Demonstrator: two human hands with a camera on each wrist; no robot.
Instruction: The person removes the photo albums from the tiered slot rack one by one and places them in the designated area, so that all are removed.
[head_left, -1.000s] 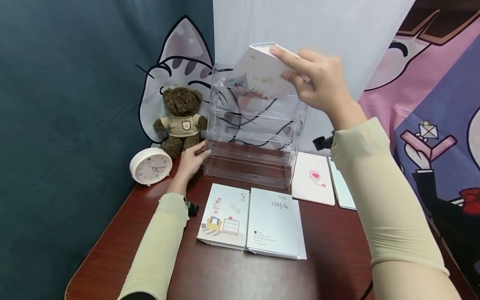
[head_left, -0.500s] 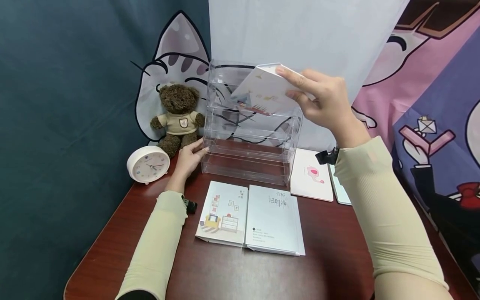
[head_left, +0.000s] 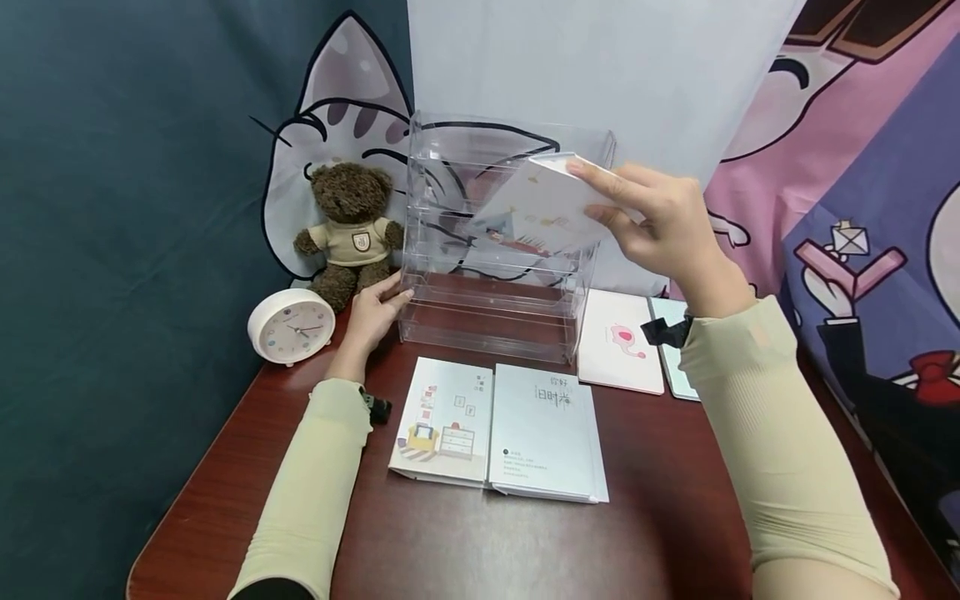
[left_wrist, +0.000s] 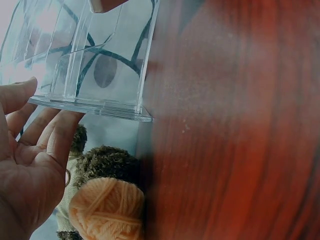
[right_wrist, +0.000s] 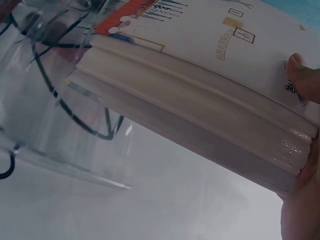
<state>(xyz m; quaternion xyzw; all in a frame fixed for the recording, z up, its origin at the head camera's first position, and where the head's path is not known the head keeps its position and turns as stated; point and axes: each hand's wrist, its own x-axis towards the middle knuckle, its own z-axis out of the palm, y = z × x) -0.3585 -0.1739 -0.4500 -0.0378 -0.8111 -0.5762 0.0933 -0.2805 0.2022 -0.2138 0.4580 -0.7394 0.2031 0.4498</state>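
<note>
My right hand [head_left: 663,221] holds a thick white hardcover book [head_left: 532,208] by its upper right part, thumb on one cover. The book tilts in front of the middle tiers of a clear acrylic tiered rack [head_left: 487,343]. In the right wrist view its page edges [right_wrist: 200,110] face the camera, with part of the rack to the left. Low on the rack's left side, my left hand [head_left: 371,317] holds the side panel's edge. The left wrist view shows the thumb [left_wrist: 20,95] on one side of the panel and the fingers on the other.
Two pale books, one with a room drawing [head_left: 442,425] and one with lettering [head_left: 547,433], lie before the rack. Right of it are an elephant notebook [head_left: 618,342] and a mint notebook [head_left: 678,367]. Leftward stand a clock [head_left: 291,327], teddy bear [head_left: 351,225] and orange yarn ball [left_wrist: 107,207].
My right hand has lowered the book from above the rack's top to the front of its middle tiers, moving slightly right. The left hand keeps its place on the rack; the view shifted slightly.
</note>
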